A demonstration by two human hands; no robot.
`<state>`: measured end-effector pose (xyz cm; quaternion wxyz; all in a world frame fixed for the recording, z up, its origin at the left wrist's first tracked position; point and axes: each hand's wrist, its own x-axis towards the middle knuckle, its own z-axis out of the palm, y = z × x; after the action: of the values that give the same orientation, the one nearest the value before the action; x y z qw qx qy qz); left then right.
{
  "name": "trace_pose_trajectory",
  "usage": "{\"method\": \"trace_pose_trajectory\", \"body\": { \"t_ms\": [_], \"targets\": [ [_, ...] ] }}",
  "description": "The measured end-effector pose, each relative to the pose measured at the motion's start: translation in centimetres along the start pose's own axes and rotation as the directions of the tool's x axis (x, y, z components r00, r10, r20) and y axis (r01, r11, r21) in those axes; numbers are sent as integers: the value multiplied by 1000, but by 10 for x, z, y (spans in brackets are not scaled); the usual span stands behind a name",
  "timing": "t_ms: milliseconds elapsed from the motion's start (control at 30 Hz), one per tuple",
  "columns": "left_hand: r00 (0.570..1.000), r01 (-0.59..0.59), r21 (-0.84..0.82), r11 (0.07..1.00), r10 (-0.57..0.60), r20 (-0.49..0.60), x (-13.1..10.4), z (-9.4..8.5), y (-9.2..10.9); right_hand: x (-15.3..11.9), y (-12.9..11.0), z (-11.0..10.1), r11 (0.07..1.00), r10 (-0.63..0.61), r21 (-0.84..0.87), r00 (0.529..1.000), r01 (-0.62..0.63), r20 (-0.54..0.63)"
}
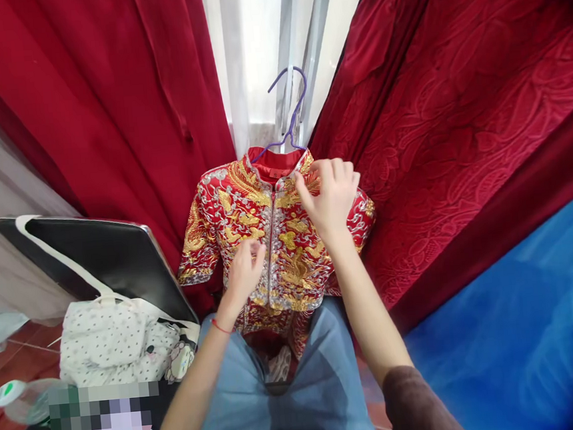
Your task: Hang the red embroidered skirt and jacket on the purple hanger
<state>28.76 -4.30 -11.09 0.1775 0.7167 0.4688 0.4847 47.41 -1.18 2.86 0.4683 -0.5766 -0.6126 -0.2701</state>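
Note:
A red jacket (pixel 293 241) with gold and silver embroidery hangs on a purple hanger (pixel 291 133), its front closed down the middle below the collar. Over the jacket's upper right side, near the shoulder, is my right hand (pixel 331 194), thumb apart from curved fingers; whether it touches the cloth is hard to tell. My left hand (pixel 245 269), with a red string on the wrist, is at the lower left front, fingers bent and partly blurred. Neither hand visibly holds anything. More embroidered red cloth shows beneath the jacket's hem, between my knees.
Red curtains (pixel 121 102) flank a bright window. At left are a black chair back (pixel 104 258), a dotted white bag (pixel 107 341) and a clear plastic bottle (pixel 29 401). A blue surface (pixel 517 328) lies at right.

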Motion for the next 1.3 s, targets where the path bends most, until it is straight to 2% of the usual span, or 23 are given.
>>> {"method": "trace_pose_trajectory", "body": {
  "t_ms": [67, 133, 200, 233, 333, 467, 600, 700, 800, 933, 1067, 1300],
  "targets": [
    [976, -67, 87, 994, 83, -203, 40, -21, 5, 7, 16, 0, 996, -4, -87, 1000, 2, -21],
    [930, -109, 224, 969, 178, -320, 82, -40, 6, 7, 32, 7, 991, -25, -128, 998, 32, 53],
    [917, -120, 319, 940, 228, -328, 120, -54, 3, 3, 46, 16, 988, -67, -130, 986, 87, 150],
    [928, -129, 347, 929, 237, -289, 135, -58, 1, 0, 51, 20, 986, -85, -123, 980, 108, 180],
    [952, -141, 386, 912, 231, -199, 158, -64, -7, -3, 61, 29, 992, -75, -93, 984, 91, 163],
    [948, -117, 481, 869, 241, -206, 152, -76, -9, 5, 69, 38, 998, -18, -58, 991, 26, 132],
    [958, -132, 553, 823, 248, -141, 138, -96, -1, 16, 75, 48, 999, 12, -41, 981, -4, 194],
    [960, -123, 588, 800, 245, -133, 132, -106, 8, 16, 73, 48, 999, -35, 1, 973, 35, 230],
    [960, -94, 615, 783, 235, -152, 128, -108, 16, 6, 63, 42, 992, -117, 65, 973, 106, 198],
    [961, -60, 635, 770, 216, -171, 125, -110, 25, -5, 49, 32, 984, -148, 122, 970, 127, 190],
    [965, -46, 620, 783, 195, -175, 121, -114, 32, -7, 44, 30, 988, -126, 115, 970, 104, 209],
    [961, 2, 578, 816, 159, -228, 110, -110, 40, -13, 37, 39, 999, -39, -17, 980, 43, 193]
  ]
}}
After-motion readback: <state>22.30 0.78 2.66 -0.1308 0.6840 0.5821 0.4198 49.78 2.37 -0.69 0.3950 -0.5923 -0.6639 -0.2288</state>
